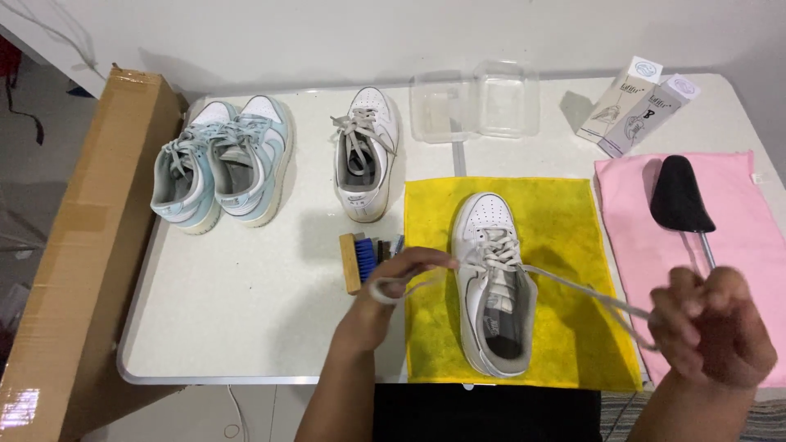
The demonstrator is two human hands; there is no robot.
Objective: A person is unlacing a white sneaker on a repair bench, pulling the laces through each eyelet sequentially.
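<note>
A white sneaker (494, 286) lies on a yellow cloth (565, 237), toe pointing away from me. Its grey lace runs out to both sides. My left hand (405, 282) pinches the left lace end (385, 288) just left of the shoe, beside a wooden brush with blue bristles (364, 258). My right hand (712, 327) is closed around the right lace end (606, 303), pulled out to the right over the cloth's corner.
A second white sneaker (364, 155) and a pale blue pair (225, 160) stand on the white table (246, 327). A clear plastic box (475, 102), two small cartons (639, 106), a pink cloth (737, 221) with a black shoe tree (678, 196), and a cardboard box (90, 245) at left.
</note>
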